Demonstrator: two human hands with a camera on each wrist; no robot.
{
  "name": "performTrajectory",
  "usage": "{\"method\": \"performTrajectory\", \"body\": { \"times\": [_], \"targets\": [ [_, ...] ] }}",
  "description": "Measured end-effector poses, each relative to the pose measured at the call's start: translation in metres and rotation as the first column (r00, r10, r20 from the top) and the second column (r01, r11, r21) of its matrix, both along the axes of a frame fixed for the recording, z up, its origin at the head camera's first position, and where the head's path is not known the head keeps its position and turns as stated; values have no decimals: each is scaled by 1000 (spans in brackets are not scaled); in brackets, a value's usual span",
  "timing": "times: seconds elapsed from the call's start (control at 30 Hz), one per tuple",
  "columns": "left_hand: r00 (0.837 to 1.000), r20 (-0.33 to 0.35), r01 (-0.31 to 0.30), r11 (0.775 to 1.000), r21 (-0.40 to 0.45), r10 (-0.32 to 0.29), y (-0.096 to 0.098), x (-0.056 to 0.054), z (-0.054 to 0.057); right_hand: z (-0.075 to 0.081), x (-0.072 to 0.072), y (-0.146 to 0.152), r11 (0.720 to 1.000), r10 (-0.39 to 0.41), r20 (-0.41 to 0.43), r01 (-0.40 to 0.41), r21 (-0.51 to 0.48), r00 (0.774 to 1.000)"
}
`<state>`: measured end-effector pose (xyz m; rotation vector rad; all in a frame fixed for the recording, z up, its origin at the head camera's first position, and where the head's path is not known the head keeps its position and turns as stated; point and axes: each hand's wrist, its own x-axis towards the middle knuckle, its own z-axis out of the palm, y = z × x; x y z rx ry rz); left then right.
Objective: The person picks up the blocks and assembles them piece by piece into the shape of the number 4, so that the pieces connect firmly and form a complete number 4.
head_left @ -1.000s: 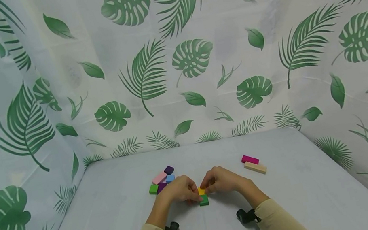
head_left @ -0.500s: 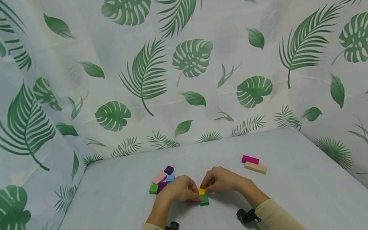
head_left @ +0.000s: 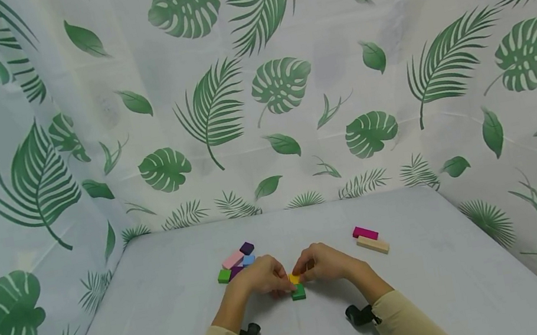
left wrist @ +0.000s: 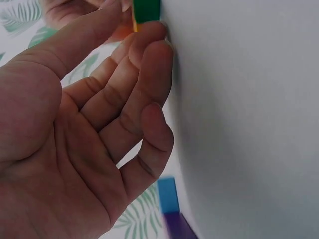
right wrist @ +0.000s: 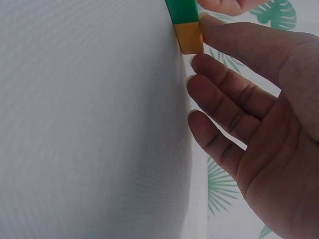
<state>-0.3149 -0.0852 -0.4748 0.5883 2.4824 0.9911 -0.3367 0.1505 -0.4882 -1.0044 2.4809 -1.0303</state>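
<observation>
At the middle of the table, a green block stands end to end with a yellow block. My left hand comes in from the left, its thumb and fingertips pinching at the green block's far left corner. From the right, my right hand pinches the yellow block between thumb and index finger. The right wrist view shows the thumb against the side of the yellow block, the other fingers loosely bent below. In the left wrist view the green block lies beyond the fingertips; part of the yellow one is hidden.
Left of the hands lies a cluster: a pink block, a dark purple block, a light blue block, a purple block and a bright green block. At right lie a magenta block and a beige block.
</observation>
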Motion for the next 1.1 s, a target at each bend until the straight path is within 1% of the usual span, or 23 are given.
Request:
{"method": "performTrajectory", "body": {
  "times": [0.1,0.23,0.33,0.5,0.63,0.77,0.97,1.1],
  "targets": [
    [999,-27,-28,1000,7,28,-9,-3,4,0,0,0,1000,4,-2,-4,0,1000],
    [992,-84,-88,996,32,90,-27,-10,10,2,0,-1,1000,0,2,0,5,1000],
    [983,-117,-132,989,65,139,-42,-15,13,3,0,-1,1000,-15,10,15,18,1000],
    [965,-136,-208,971,117,223,-65,-19,16,3,1,-1,1000,-19,12,19,21,1000],
    [951,-144,-259,959,116,274,-83,-18,17,2,1,0,1000,-3,-3,3,10,1000],
    [944,-131,-293,951,98,304,-96,-17,17,2,1,0,1000,-3,-6,3,8,1000],
    [943,-96,-309,946,96,317,-103,-19,16,3,1,0,1000,-16,1,16,22,1000],
    [934,-94,-339,938,70,344,-105,-18,16,3,2,0,999,-24,10,24,25,1000]
  ]
}}
